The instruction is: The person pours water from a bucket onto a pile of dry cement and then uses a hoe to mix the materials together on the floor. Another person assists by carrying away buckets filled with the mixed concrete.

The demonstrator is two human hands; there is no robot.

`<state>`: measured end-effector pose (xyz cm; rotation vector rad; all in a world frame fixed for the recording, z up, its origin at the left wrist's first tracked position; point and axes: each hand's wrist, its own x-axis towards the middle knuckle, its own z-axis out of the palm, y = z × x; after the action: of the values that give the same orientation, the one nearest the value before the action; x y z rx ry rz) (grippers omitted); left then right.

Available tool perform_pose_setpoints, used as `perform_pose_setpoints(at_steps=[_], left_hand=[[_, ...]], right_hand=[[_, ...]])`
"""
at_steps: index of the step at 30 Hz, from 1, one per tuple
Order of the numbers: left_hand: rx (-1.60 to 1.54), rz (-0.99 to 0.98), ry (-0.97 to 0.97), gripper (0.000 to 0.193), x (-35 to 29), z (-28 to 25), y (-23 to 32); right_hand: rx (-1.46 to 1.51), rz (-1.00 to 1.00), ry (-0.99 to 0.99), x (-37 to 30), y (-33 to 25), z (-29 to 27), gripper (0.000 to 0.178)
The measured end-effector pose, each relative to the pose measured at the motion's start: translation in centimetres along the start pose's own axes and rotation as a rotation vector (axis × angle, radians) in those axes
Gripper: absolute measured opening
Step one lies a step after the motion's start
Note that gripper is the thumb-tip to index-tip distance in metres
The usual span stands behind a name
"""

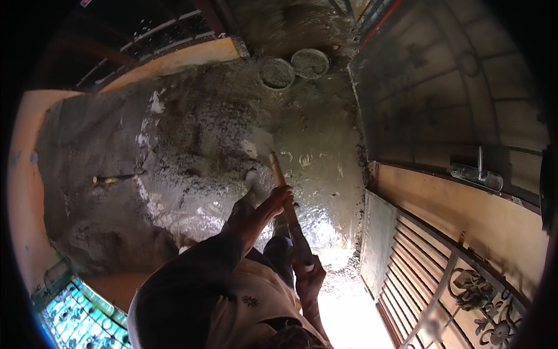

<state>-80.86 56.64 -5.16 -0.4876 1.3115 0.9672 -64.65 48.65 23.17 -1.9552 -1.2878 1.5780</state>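
The shovel (278, 168) has a light wooden handle, darker toward its rear end, and a flat blade smeared with grey; it lies over the middle of the floor (314, 122), blade toward the far edge, at the right side of a rough heap of wet grey mix (215, 136); the floor is coated in the same grey, smooth and shiny along its right side; near its far edge two round pans (276, 74) sit side by side, grey material in both; a short tool with a yellowish end (113, 180) lies toward the left edge, where a peach wall (26, 192) rises; a dark metal door panel (442, 87) and a barred gate (418, 262) line the right; the left grip is clamped around the mid-handle (283, 198), forearm reaching forward; the right grip (310, 273) is closed around the handle's rear end, nearer the body.
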Motion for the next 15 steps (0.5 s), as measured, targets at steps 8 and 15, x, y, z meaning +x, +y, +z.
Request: perform_pose_setpoints(at_steps=[8,15], left_hand=[[0.281,-0.052,-0.316,0.027,-6.7,1.6,-4.2],[0.615,0.323,-0.156,0.035,-7.8,-11.3,-1.4]], right_hand=[[-0.44,-0.292,-0.05,0.1,-5.3,-1.4,0.031],[-0.295,-0.339,-0.025,4.9,-3.4,-2.9,0.035]])
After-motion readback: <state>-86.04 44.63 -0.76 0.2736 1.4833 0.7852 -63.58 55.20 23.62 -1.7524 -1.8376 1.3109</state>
